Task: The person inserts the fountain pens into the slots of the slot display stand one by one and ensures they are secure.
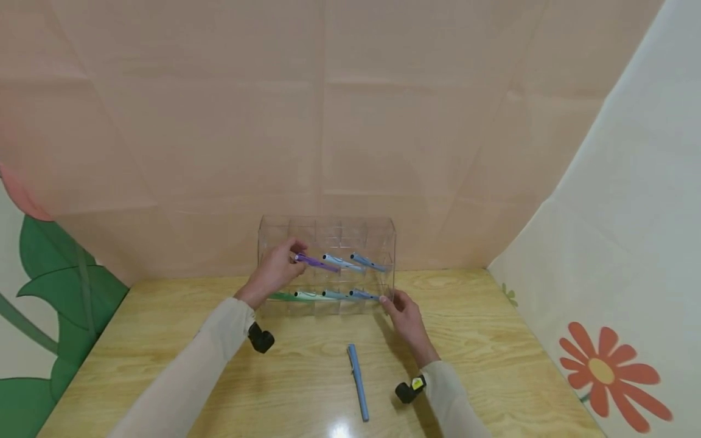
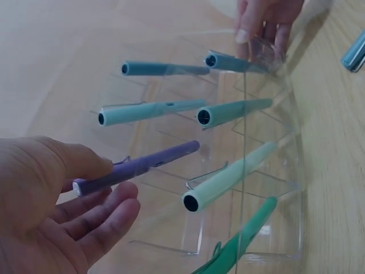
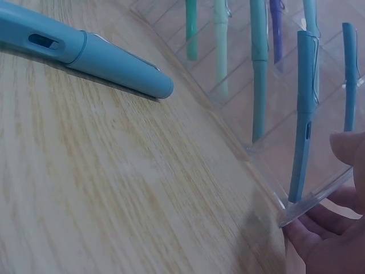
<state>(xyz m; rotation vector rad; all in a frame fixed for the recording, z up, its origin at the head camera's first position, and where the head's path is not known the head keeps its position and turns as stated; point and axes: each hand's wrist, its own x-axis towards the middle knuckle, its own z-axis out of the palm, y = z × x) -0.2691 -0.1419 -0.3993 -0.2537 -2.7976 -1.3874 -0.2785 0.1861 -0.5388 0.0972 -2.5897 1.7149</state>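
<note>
A clear plastic pen rack (image 1: 327,222) with tiers of compartments stands on the wooden table, several pens lying slanted in it. My left hand (image 1: 278,271) is at the rack's left part, pinching the capped end of a purple pen (image 2: 142,165) between thumb and fingers. The pen's other end rests in a compartment of the upper row of pens, left of a light blue pen (image 1: 342,262) and a blue one (image 1: 370,262). At the rack's lower right corner my right hand (image 1: 406,316) grips the side wall, thumb in front and fingers behind.
The lower row holds a green pen (image 2: 239,240), a pale mint pen (image 2: 231,177), a teal pen (image 2: 236,112) and a blue pen (image 3: 305,114). A loose blue pen (image 1: 358,382) lies on the table (image 1: 306,377) in front of the rack. Behind hangs a pinkish cloth (image 1: 328,121).
</note>
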